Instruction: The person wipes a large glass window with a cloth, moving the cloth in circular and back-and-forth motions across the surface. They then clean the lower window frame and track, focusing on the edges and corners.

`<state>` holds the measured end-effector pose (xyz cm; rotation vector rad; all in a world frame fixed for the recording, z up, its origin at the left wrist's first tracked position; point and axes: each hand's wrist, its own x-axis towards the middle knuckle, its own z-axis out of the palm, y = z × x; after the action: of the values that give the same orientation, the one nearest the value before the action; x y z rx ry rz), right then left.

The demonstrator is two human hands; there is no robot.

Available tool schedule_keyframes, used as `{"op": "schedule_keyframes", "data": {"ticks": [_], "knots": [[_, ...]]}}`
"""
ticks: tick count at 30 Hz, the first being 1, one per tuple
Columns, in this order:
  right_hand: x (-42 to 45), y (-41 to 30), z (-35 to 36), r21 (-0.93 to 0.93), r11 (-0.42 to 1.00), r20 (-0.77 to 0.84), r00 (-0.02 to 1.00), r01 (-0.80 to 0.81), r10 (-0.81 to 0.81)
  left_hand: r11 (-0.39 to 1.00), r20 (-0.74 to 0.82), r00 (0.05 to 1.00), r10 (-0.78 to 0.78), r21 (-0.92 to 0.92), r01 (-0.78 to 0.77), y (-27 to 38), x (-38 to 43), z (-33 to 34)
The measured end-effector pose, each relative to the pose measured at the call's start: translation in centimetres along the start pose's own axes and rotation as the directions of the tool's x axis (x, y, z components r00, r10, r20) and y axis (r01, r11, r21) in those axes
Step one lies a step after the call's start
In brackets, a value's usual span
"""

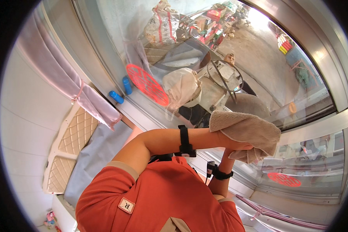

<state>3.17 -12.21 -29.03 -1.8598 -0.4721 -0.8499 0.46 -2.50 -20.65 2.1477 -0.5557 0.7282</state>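
A brown terry cloth (249, 133) is bunched against the lower part of a glass window pane (261, 101), near its frame. My left arm reaches across to the right, and my left hand (235, 142) grips the cloth, its fingers partly covered by the folds. Below it, my right forearm rises to the cloth's lower edge; my right hand (228, 154) is mostly hidden behind my left hand and the cloth, so its fingers cannot be made out. Both wrists wear black straps with small devices.
A red paper cut-out (147, 84) is stuck on the glass. Two blue cylinders, one perhaps a reflection, show by the sill (139, 116). A tied pink curtain (55, 61) and a padded headboard (75, 124) are at left. Sacks, boxes and a steering wheel (224, 76) appear beyond the pane.
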Motion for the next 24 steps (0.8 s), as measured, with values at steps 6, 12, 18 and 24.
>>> {"op": "schedule_keyframes", "data": {"ticks": [6, 12, 18, 24], "knots": [[-0.7, 1.8, -0.8, 0.043, 0.998, 0.081, 0.996, -0.049, 0.046, 1.000, 0.015, 1.000, 0.004, -0.010, -0.004, -0.2, 0.0, 0.1], [0.0, 0.8, -2.0, 0.034, 0.999, 0.081, 0.997, -0.009, 0.006, 1.000, 0.045, 0.999, -0.007, -0.016, 0.008, -0.6, -0.4, 0.1], [-0.3, 0.2, -3.0, 0.023, 1.000, 0.109, 0.994, 0.013, -0.015, 0.992, 0.137, 0.990, -0.027, -0.122, 0.044, -1.7, -2.0, -0.2], [-3.8, 4.3, -3.1, 0.086, 0.988, 0.243, 0.965, -0.126, 0.102, 0.979, 0.237, 0.970, -0.050, -0.181, 0.095, -2.9, -3.4, -0.9]]}}
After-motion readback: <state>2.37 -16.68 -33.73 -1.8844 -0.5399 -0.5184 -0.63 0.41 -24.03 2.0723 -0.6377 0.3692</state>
